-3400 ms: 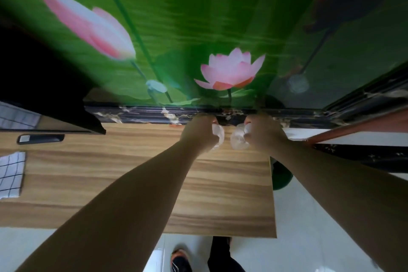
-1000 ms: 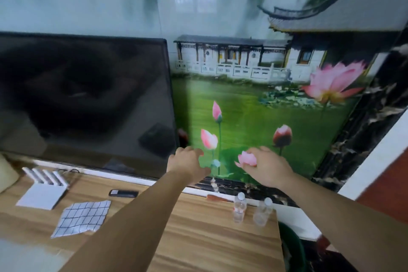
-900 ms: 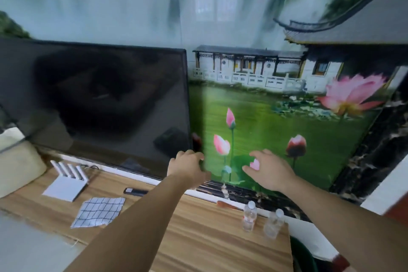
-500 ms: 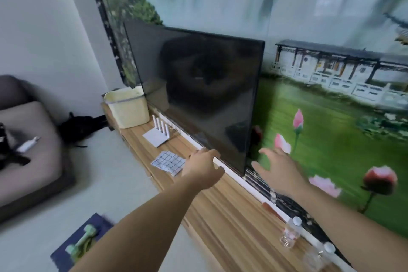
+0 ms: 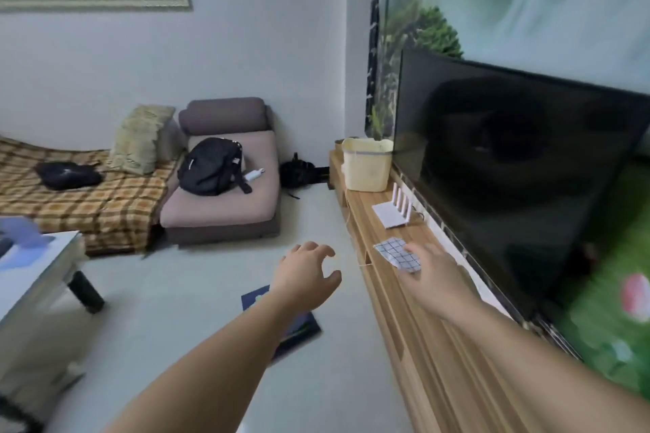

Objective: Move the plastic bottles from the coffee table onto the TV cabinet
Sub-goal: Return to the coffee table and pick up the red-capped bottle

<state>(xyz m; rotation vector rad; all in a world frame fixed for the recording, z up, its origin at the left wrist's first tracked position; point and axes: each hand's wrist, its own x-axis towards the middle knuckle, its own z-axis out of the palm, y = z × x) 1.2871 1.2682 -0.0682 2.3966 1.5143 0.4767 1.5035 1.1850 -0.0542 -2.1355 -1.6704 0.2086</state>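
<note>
The wooden TV cabinet (image 5: 415, 320) runs along the right wall under a large black TV (image 5: 510, 165). My left hand (image 5: 304, 274) is stretched out over the floor, fingers apart and holding nothing. My right hand (image 5: 434, 278) hovers over the cabinet top, open and holding nothing. The corner of the white coffee table (image 5: 38, 271) shows at the left edge. No plastic bottle is in view at this moment.
On the cabinet lie a checked cloth (image 5: 397, 253), a white router (image 5: 395, 213) and a cream bin (image 5: 365, 163). A sofa (image 5: 225, 197) with a black backpack (image 5: 209, 165) stands ahead. A dark mat (image 5: 299, 327) lies on the floor.
My view has swung left, away from the two bottles standing on the cabinet's right end; they are out of frame. Both hands let go of them earlier and stay open.
</note>
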